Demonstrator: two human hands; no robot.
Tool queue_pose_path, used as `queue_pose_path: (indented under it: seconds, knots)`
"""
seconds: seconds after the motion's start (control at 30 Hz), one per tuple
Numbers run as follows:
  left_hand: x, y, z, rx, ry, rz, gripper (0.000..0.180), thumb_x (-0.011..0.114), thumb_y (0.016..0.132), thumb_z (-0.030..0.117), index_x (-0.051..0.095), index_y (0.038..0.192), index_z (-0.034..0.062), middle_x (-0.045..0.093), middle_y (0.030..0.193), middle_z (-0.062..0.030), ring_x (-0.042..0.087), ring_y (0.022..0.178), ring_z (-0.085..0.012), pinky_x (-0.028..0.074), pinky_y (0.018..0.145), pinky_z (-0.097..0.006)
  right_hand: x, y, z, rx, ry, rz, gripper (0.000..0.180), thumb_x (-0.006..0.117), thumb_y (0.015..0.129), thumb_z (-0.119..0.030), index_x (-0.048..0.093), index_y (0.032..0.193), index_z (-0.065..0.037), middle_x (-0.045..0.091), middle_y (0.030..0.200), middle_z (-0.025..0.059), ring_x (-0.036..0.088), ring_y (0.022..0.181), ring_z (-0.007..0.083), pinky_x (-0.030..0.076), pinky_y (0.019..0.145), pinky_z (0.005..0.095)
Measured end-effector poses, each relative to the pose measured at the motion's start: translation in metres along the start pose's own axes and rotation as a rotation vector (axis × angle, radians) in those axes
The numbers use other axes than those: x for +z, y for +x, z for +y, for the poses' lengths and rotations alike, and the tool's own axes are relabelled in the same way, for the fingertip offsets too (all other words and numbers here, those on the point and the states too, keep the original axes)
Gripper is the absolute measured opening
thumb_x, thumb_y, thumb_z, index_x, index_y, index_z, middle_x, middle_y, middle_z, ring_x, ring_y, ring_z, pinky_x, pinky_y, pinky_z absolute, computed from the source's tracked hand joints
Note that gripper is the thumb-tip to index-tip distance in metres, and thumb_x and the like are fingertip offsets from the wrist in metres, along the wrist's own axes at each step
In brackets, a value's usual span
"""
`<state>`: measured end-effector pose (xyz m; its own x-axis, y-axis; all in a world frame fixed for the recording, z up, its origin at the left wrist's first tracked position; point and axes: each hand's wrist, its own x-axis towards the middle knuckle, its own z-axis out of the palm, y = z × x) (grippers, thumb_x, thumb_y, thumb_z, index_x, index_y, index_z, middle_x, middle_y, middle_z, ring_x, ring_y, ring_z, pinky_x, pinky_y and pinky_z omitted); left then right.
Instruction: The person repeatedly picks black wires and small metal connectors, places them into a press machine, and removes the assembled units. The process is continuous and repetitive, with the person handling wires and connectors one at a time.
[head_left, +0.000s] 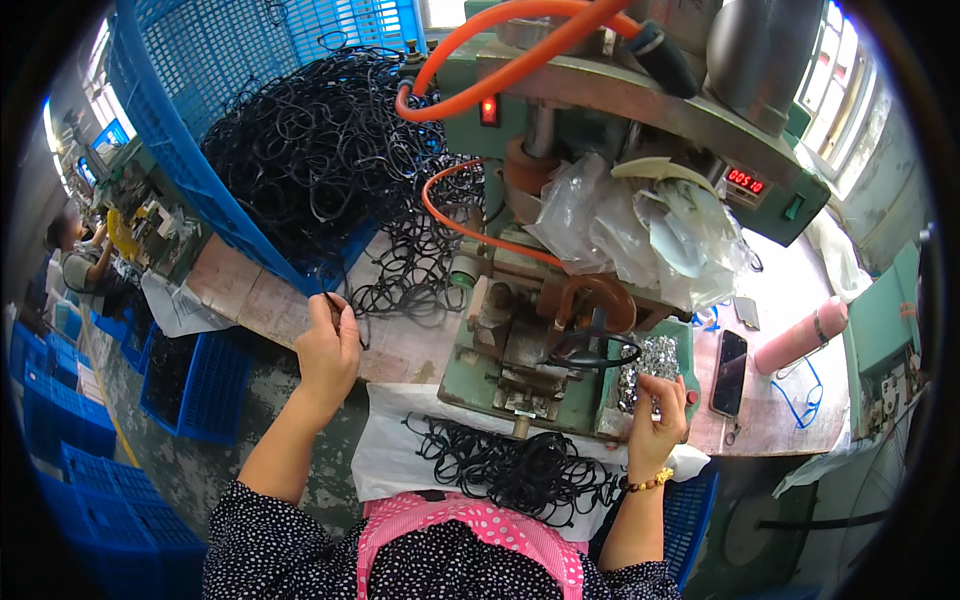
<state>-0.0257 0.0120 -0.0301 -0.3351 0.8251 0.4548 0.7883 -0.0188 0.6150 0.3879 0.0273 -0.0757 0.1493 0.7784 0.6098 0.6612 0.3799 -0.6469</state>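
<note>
- At the near edge of the workbench [260, 300], the person sits facing a green bench press [560, 340]; both forearms come up from the lower edge.
- Left hand [325, 350]: reaching left and far, fingers pressed together, pinching one black elastic loop [322, 285] at the fringe of the big pile of loops [320, 160]. The pile spills out of a tipped blue crate [180, 130], so stock slides toward the hand, judged deliberate.
- Right hand [655, 415]: raised near the press base, fingertips pinched on something small and silvery; what exactly, cannot tell. It sits just beside the heap of small metal clips [655, 358], kept right of the tool for short reach.
- One loop [595, 350] lies on the press tooling under the orange-brown head.
- Finished-looking loops [520, 465] lie on a white cloth [390, 450] across the lap, below the bench edge.
- Orange hose [470, 85] arcs over the machine, above hand level.
- Open room: bare bench strip between pile and press; right side crowded by a phone [729, 372] and pink bottle [800, 338] close to the near bench edge.
- Crumpled clear plastic [620, 230] hangs over the press head, narrowing the view of the tooling.
</note>
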Motion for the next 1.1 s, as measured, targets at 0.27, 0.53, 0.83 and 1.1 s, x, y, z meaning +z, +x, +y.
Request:
queue_pose_path:
  seconds: [0.27,0.53,0.83,1.1]
  knots:
    - [-0.004,-0.007,0.104,0.205,-0.905,-0.082,0.018,0.04,0.108,0.01,0.039,0.123,0.0013,0.056,0.101,-0.0125,0.059,0.075,-0.0134,0.051,0.063,-0.023,0.001,0.008,-0.017,0.195,0.385,0.016,0.016,0.064,0.088,0.011,0.069,0.099,0.0,0.064,0.098,0.0057,0.059,0.091,0.015,0.045,0.085,0.0261]
    - [-0.006,0.0,0.149,0.162,-1.243,-0.487,0.023,0.049,0.107,0.017,0.047,0.123,0.0001,0.065,0.094,-0.0107,0.062,0.077,-0.013,0.05,0.068,-0.025,0.009,0.034,-0.071,0.197,0.678,-0.062,0.015,0.065,0.089,0.007,0.067,0.101,-0.002,0.066,0.102,0.006,0.061,0.099,0.0161,0.042,0.102,0.0342]
    - [0.011,0.026,0.147,0.144,-1.056,-0.107,0.019,0.053,0.106,0.016,0.057,0.115,-0.0004,0.067,0.096,-0.0064,0.062,0.078,-0.0091,0.047,0.067,-0.021,0.041,0.038,-0.114,0.25,0.841,-0.216,0.045,0.068,0.087,0.006,0.05,0.128,0.001,0.063,0.102,0.0063,0.06,0.097,0.0133,0.046,0.094,0.0296]
    - [0.016,-0.003,0.151,0.285,-0.977,-0.116,0.015,0.052,0.105,0.01,0.059,0.112,-0.0008,0.068,0.095,-0.0067,0.062,0.079,-0.0101,0.05,0.068,-0.024,0.051,0.038,-0.115,0.265,0.946,-0.212,0.052,0.067,0.088,0.007,0.044,0.134,0.001,0.061,0.11,0.0072,0.058,0.103,0.0134,0.048,0.092,0.028]
